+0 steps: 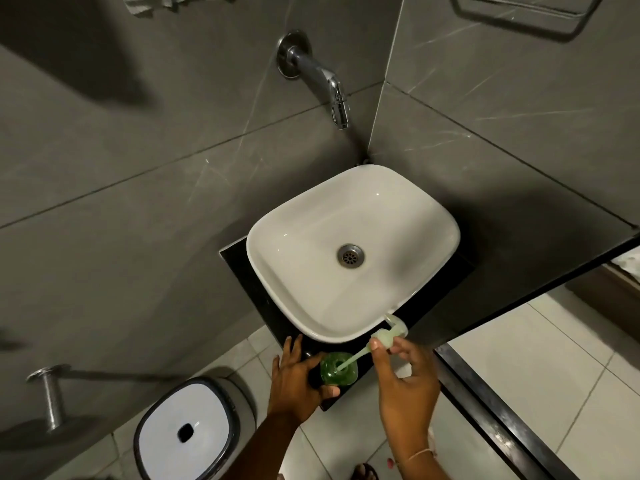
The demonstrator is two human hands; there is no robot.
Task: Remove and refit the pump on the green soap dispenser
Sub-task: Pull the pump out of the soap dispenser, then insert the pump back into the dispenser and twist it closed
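The green soap dispenser bottle (pixel 337 370) stands on the black counter's front corner, seen from above with its neck uncovered. My left hand (pixel 298 379) wraps around its left side and holds it steady. My right hand (pixel 403 372) pinches the pale pump (pixel 389 332) by its collar, tilted up to the right. The pump's dip tube (pixel 353 360) slants down, its lower end inside the bottle's neck. The pump head and nozzle lie over the counter beside the basin's front rim.
A white basin (pixel 429 216) with a metal drain fills the black counter (pixel 242 268). A chrome tap (pixel 322 77) juts from the grey tiled wall above. A white-lidded bin (pixel 188 429) stands on the floor at lower left, with a metal wall fitting (pixel 50 393) further left.
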